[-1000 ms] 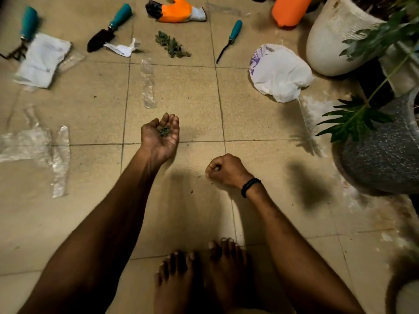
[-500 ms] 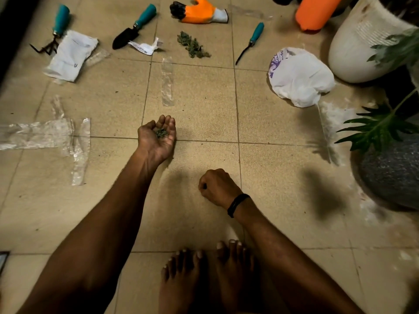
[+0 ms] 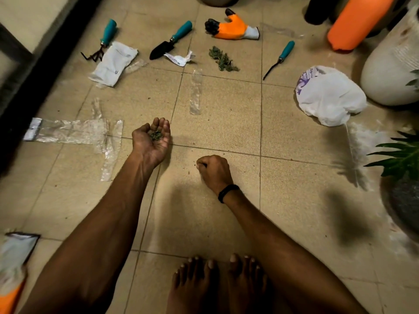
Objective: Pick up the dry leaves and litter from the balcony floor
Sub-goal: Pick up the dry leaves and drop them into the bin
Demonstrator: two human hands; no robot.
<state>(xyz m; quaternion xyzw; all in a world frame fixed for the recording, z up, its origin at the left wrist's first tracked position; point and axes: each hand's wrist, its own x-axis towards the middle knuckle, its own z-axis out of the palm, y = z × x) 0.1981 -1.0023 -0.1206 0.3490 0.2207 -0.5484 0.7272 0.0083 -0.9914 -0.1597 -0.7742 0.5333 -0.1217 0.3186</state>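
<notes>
R hand (image 3: 213,171) fisted, contents hidden; L hand (image 3: 151,141) cups dry leaves (image 3: 155,135).

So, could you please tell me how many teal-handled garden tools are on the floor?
3: a hand rake at far left by the white packet, a trowel beside the paper scrap, and a thin weeder right of the leaf pile. More may lie outside the frame.

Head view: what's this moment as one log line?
left hand: cups small clump of dry green leaf bits | right hand: fisted, near beige tiled floor | larger green leaf pile: uncollected
</notes>
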